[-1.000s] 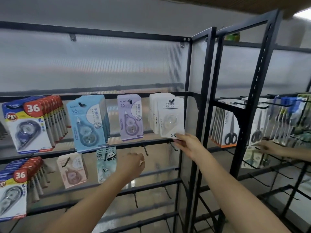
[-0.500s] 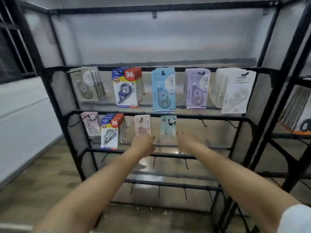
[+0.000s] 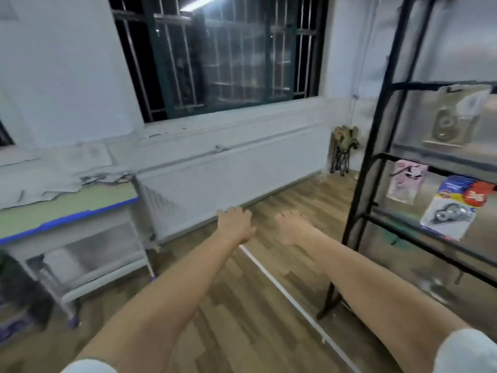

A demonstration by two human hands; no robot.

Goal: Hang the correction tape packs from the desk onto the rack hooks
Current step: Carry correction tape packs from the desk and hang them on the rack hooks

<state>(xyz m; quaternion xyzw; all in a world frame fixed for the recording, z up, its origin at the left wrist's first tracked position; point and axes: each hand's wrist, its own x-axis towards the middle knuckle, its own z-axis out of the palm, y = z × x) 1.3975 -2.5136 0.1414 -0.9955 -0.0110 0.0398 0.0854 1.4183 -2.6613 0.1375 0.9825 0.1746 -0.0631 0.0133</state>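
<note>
step: between packs, I judge; both my hands are bare, next pack to be fetched from the desk [image 3: 67,208] at frame left.
next: reach the desk's near blue edge, pinch one pack by its top so the hang hole stays free.
rack [image 3: 376,146]: right of frame; hung packs on its left end.
blue-red pack [image 3: 451,214]: red badge, digits too blurred to read.
pink pack [image 3: 406,181]: print unreadable.
desk packs: can't make any out; grey clutter at its far edge.
left hand [image 3: 235,223]: fingers loosely curled, holding nothing.
right hand [image 3: 291,224]: blurred, loosely spread, holding nothing.
</note>
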